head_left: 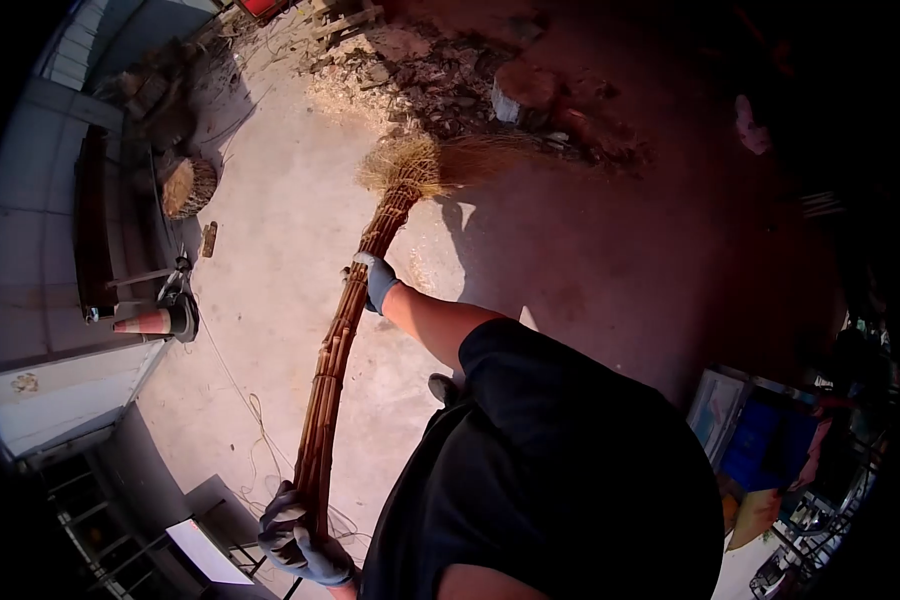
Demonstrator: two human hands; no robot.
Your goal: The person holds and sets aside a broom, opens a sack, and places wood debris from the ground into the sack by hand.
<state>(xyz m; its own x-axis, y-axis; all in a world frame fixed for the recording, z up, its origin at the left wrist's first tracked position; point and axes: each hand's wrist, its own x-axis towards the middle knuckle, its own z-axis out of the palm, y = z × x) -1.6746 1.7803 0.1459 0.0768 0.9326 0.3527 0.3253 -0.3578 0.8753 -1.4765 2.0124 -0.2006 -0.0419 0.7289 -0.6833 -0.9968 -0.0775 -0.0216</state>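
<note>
A long broom (335, 360) of bundled brown canes slants across the floor, its pale bristles (405, 165) spread at the top of the view beside wood debris. My right hand (378, 282), in a grey glove, is closed round the upper-middle part of the cane bundle, below the bristles. At the lower left, my left hand (305, 540), also gloved, is wrapped round the handle end. Part of a shoe (442, 388) shows under my dark shirt.
Wood scraps (400, 80) lie near a cut log (523, 90). Another log (188, 188), a small wood piece (209, 239) and a fallen traffic cone (150, 321) are at the left. A thin rope (257, 410) trails over the floor. Blue crates (765, 440) stand at the right.
</note>
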